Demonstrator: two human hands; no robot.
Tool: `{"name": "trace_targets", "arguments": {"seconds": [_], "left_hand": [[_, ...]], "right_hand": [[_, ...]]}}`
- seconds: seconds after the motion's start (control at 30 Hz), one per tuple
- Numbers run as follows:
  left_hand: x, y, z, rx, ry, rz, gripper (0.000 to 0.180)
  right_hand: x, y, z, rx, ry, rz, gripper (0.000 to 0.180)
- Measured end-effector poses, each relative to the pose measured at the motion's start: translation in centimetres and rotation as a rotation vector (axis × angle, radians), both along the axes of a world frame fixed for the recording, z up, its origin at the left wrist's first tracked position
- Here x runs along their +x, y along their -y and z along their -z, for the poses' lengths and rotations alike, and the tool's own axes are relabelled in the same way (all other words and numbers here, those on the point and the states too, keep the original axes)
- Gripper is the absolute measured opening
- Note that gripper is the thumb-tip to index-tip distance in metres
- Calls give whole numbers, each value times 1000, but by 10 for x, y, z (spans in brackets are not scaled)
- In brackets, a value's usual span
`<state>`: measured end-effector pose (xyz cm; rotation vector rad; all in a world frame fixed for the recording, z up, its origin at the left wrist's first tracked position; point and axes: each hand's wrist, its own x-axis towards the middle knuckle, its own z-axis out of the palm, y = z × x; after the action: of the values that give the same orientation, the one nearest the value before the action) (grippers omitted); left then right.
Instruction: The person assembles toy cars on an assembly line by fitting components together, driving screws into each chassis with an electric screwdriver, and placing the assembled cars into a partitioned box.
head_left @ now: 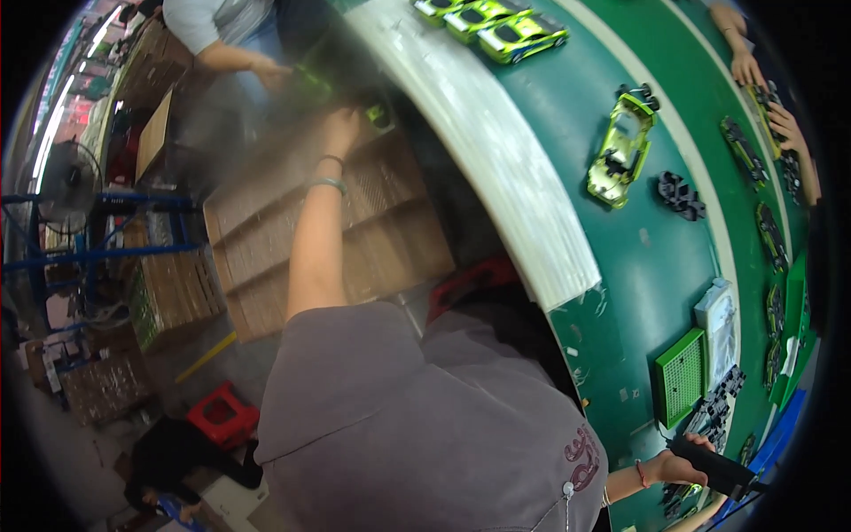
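Observation:
My left hand [341, 131] reaches out over a large brown cardboard box with dividers [355, 239]. Motion smears its fingers, and a lime-green toy car [378, 116] lies right beside them; whether I hold it I cannot make out. At the lower right, my right hand [681, 467] is closed around a long black object [716, 467], its kind unclear. Up the green table, a lime-green toy car body [622, 149] lies open, showing its inside. Black plastic parts [681, 196] rest beside it.
Finished-looking green cars [521, 35] line the table's far end. A green mesh tray [681, 377] and a pale bin [720, 319] stand at the right. Across the table another person's hands [784, 124] handle parts. A co-worker's arm [235, 60] reaches in at upper left. A red stool [222, 415] stands behind.

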<state>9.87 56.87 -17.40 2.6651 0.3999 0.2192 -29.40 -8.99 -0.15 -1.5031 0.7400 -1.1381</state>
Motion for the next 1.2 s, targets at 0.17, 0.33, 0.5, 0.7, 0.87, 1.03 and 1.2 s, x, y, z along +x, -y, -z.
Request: {"name": "trace_targets", "arguments": {"seconds": [0.17,0.33,0.5,0.7,0.87,1.03,1.2], "left_hand": [[-146,-41,-8,137,116,19,38],[-313,-56,-17,250,421,-1038,42],[-407,-71,58,-873,703,-1829,66],[-370,-12,79,-1626,1111,-1270,71],[-368,-17,119,-1653,1109,-1231,55],[-364,4,141,-1562,1148,-1322,47],[-387,16,136,-1626,969,-1394,49]], "right_hand": [[5,7,-6,-81,-23,-38,95],[4,9,-11,-59,-94,-146,95],[3,7,-9,-65,-62,-181,95],[4,9,-6,-88,-20,-165,95],[0,11,-9,-98,16,-131,95],[-7,11,-9,-85,43,-87,96],[4,14,2,-26,49,-110,96]]}}
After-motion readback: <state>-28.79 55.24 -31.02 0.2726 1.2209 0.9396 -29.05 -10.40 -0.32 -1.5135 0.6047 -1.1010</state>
